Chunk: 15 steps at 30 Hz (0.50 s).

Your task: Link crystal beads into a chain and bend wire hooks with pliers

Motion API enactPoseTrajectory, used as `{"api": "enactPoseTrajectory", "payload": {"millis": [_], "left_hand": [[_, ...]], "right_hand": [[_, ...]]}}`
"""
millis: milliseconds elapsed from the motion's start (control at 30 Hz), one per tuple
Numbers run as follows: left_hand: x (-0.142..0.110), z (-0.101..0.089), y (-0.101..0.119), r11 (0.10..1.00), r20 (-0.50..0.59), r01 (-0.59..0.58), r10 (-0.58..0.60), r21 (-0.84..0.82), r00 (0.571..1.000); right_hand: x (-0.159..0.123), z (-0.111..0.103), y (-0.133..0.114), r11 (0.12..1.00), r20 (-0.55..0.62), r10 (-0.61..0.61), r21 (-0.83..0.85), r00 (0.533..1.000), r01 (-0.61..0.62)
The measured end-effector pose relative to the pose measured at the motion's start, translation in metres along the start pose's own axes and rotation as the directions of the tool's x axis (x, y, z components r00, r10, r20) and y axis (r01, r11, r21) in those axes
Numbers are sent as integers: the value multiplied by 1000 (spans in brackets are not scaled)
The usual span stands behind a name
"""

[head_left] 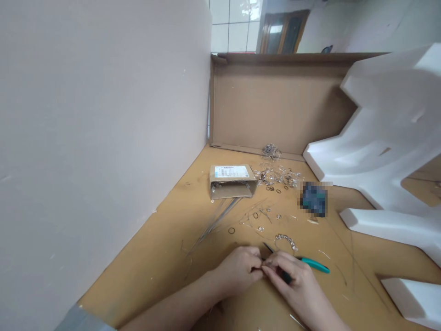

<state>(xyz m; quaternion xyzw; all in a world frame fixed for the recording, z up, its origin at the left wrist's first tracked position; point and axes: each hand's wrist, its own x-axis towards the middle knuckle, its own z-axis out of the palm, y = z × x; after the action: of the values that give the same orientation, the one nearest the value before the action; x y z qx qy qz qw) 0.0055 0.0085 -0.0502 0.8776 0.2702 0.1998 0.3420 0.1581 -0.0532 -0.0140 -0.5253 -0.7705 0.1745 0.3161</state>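
As left hand (241, 270) touches right hand (293, 276), box label (230, 171) looks blurred.

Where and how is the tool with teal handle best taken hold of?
Probably by the exposed teal handle, from above and the right: it lies low on the table and sticks out past the right hand, which partly covers the rest.

Small piece (262, 266), mostly hidden, pinched in my fingertips (264, 270) at lower centre, teal-handled tool (315, 265) with thin dark tip, partly hidden behind my right hand (296, 277), curved string of shiny silvery links (291, 241) lying just above, lower right of centre
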Motion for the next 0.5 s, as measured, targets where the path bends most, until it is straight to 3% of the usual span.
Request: {"api": "enactPoseTrajectory", "payload": {"millis": [133, 233, 300, 367, 433, 500], "left_hand": [[1, -1, 3, 1000, 0, 6, -6, -30, 1000], [0, -9, 9, 978, 3, 46, -47, -205, 999], [-2, -15, 14, 900, 81, 136, -112, -414, 990], [-4, -20, 17, 765, 201, 248, -158, -595, 967], [-4, -22, 18, 650, 279, 317, -165, -691, 946], [-4, -21, 17, 595, 296, 331, -160, -733, 942]], "right_hand": [[1, 1, 3, 995, -54, 29, 99, 998, -23], [3, -2, 5, 979, -91, 118, 176, 989, -100], [5, -5, 4, 958, -70, 175, 244, 982, -153], [7, -9, 3, 932, -20, 205, 310, 979, -189], [8, -11, 1, 912, 26, 215, 353, 976, -210], [8, -12, -1, 896, 51, 231, 377, 972, -233]]}}
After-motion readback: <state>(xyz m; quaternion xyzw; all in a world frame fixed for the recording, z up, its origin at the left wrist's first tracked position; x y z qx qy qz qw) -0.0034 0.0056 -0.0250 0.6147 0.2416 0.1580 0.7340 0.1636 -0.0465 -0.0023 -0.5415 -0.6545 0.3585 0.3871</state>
